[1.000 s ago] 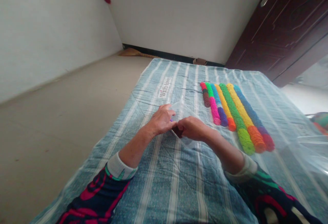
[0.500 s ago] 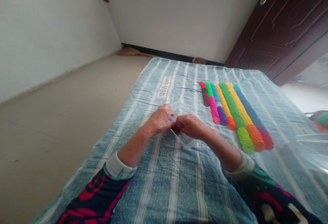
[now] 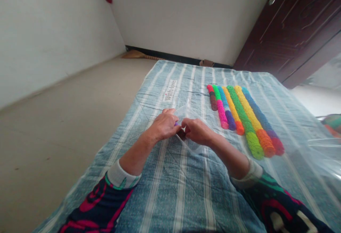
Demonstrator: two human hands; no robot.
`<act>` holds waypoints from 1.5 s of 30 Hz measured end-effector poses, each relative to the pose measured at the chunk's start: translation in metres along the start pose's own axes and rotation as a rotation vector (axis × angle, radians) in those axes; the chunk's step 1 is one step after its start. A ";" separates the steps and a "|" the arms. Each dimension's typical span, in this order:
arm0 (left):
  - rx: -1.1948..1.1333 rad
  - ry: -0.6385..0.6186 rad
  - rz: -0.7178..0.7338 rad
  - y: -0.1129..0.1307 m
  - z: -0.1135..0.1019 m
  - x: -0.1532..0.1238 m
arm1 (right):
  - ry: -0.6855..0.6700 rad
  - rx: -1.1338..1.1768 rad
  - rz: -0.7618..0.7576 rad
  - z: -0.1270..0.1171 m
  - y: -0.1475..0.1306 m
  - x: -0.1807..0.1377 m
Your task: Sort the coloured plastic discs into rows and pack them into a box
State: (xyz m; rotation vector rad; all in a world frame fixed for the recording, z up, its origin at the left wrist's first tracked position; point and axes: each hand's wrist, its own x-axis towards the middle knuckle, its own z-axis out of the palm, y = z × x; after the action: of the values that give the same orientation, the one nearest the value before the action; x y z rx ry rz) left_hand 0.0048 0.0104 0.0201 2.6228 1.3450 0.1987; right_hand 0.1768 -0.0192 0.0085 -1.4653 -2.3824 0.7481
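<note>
A clear plastic box (image 3: 195,149) sits on the cloth-covered surface (image 3: 149,204), both my hands at it. My left hand (image 3: 165,125) is curled over its left side, thumb bent inward; a bit of purple (image 3: 176,123) shows by the fingertips. Inside the box lie dark brown pieces (image 3: 181,134), partly covered by my hands. My right hand (image 3: 197,131) reaches in from the right, thumb and forefinger pinched close to the brown pieces. Whatever those fingertips hold is too small to make out.
To the right lie several rows of colourful stacked discs (image 3: 247,119). Another clear container (image 3: 323,155) stands at the right edge. A "With love" print (image 3: 170,90) marks the striped cloth. Beyond are a white wall and a dark red door (image 3: 287,30).
My right fingertips have lifted slightly away from my left thumb, opening a small gap that shows more of the brown pieces. My left hand is nearly still.
</note>
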 end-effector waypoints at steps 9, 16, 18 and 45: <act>-0.047 0.063 0.339 0.008 -0.025 -0.014 | 0.012 -0.004 -0.032 0.002 0.003 0.002; 0.015 -0.048 0.419 0.002 -0.028 -0.023 | 0.011 -0.027 -0.020 0.000 0.003 0.003; 0.051 -0.058 0.440 0.000 -0.019 -0.020 | 0.007 -0.020 -0.009 0.000 0.003 0.004; 0.105 0.120 0.543 -0.010 0.016 -0.020 | -0.002 -0.023 -0.054 0.001 0.003 0.007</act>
State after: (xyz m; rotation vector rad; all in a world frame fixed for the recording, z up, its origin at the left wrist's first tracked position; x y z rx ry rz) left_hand -0.0107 -0.0018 0.0015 3.0524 0.6517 0.3707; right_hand 0.1752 -0.0122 0.0060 -1.4033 -2.4296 0.7128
